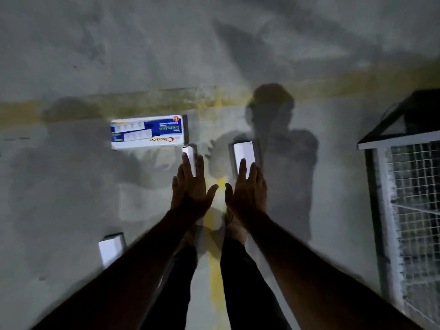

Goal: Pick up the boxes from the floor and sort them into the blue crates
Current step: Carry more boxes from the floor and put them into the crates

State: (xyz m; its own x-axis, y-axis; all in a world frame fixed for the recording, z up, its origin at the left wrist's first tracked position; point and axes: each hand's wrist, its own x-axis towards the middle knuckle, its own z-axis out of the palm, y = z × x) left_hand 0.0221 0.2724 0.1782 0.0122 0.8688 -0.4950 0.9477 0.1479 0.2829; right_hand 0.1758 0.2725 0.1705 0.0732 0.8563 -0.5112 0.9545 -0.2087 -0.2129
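Several boxes lie on the grey concrete floor. A large blue and white printed box [146, 134] lies at the middle left. A narrow white box [189, 156] sits just right of it, and my left hand [190, 189] reaches over its near end with straight fingers. A wider white box [244, 154] lies further right; my right hand [247, 189] stretches flat over its near end. Whether either hand touches its box I cannot tell. Another small white box [110, 248] lies at the lower left, partly hidden by my left forearm. No blue crate is in view.
A wire-mesh cage with a white frame [409, 198] stands along the right side. Worn yellow floor lines [215, 270] run between my feet and across the floor further away. My legs and feet are below my arms. The lighting is dim, with my shadow ahead.
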